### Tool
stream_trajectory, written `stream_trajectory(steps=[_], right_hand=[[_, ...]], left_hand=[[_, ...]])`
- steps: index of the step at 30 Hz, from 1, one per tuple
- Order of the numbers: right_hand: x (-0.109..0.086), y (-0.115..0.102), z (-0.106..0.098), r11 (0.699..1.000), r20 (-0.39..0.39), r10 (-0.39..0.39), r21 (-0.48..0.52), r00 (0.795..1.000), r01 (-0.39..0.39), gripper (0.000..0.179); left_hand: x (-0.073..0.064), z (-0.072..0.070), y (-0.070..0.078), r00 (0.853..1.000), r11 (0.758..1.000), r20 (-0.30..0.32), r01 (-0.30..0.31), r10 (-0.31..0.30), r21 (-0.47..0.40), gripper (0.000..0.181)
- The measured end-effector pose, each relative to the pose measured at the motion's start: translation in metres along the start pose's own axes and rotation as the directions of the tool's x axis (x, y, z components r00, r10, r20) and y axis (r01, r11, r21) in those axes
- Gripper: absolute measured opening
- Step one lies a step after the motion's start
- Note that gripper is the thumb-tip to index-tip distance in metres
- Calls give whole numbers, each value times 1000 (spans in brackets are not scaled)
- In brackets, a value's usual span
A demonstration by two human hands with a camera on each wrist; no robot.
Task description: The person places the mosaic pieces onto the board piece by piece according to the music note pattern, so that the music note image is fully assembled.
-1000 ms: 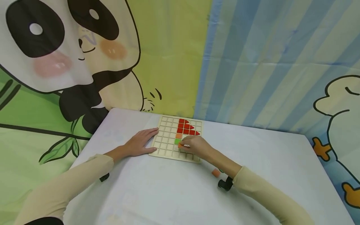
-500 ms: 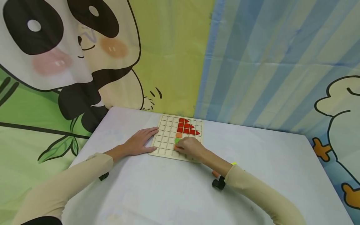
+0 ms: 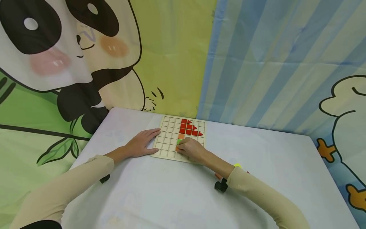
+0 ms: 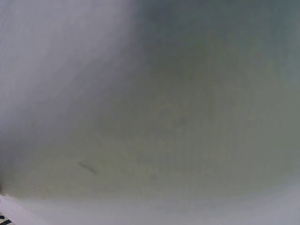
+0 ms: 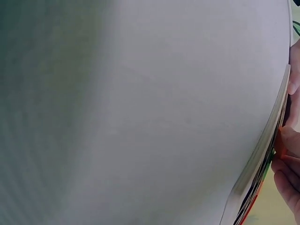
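Observation:
A pale wooden grid board (image 3: 166,140) lies near the table's far edge. Red square and pointed tiles (image 3: 187,127) fill part of its upper right, in rows of differing length. Below them sit an orange tile (image 3: 181,136) and a green tile (image 3: 179,141). My left hand (image 3: 141,143) rests at the board's left edge, fingers straight and thumb spread. Over the board, my right hand (image 3: 192,149) pinches an orange square tile (image 5: 280,143) between thumb and fingers, just under the green one. Its fingers and wrist cover the board's lower right.
A yellow piece (image 3: 237,165) and an orange piece (image 3: 218,176) lie by the right forearm, partly hidden by it. A black wrist device (image 3: 220,186) shows under that forearm. Behind the white table (image 3: 160,197) hangs a printed curtain (image 3: 177,57).
My right hand has moved left and slightly down with the orange tile, to the cell below the green tile. A yellow piece has come into sight by the forearm. The left hand stays put.

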State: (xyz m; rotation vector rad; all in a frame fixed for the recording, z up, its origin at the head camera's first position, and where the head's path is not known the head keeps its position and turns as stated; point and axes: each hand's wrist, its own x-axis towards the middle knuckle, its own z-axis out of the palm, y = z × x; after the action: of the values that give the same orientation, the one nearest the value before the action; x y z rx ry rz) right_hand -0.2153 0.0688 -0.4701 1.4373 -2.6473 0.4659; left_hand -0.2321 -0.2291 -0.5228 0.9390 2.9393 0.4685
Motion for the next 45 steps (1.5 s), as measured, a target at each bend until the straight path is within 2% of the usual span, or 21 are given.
stream_trajectory(steps=[5,14,19,23,26,30,34,37,41,45], right_hand=[[0,-1,4,1000,-19,-3,-6,1000,3,17],[-5,-4,7,999,-37,45,-21,998,-45,13],[-5,-3,8,1000,-20,24,-1,1000,-24,12],[-5,-5,0,999,-7,21,39,1000,-21,14],[-13,-7,-12,998,-19,31,49,999,-30,17],[-49,-1,-32,996,-52,68,60,996,-65,23],[-98,15,-48,980,-26,167,111,986,-163,26],[-132,27,-57,952,10,260,165,965,-258,27],[-175,37,-65,912,13,353,219,935,-348,27],[-208,39,-71,894,20,400,211,916,-395,28]], left_hand=[[-1,0,-1,1000,1000,3,-2,2,11,87],[-1,-1,-2,1000,1000,5,-10,10,9,86],[0,-1,-3,1000,1000,16,-7,6,12,87],[-2,-3,-3,1000,1000,20,-3,3,19,86],[-6,-5,-3,1000,1000,7,2,-2,17,86],[-9,-7,-1,1000,1000,9,11,-11,-16,86],[-7,-9,0,1000,1000,13,21,-21,-16,85],[-5,-10,-1,1000,1000,3,26,-26,-10,85],[-2,-6,0,1000,999,7,23,-23,-29,85],[1,-3,2,1000,1000,12,16,-15,-18,85]])
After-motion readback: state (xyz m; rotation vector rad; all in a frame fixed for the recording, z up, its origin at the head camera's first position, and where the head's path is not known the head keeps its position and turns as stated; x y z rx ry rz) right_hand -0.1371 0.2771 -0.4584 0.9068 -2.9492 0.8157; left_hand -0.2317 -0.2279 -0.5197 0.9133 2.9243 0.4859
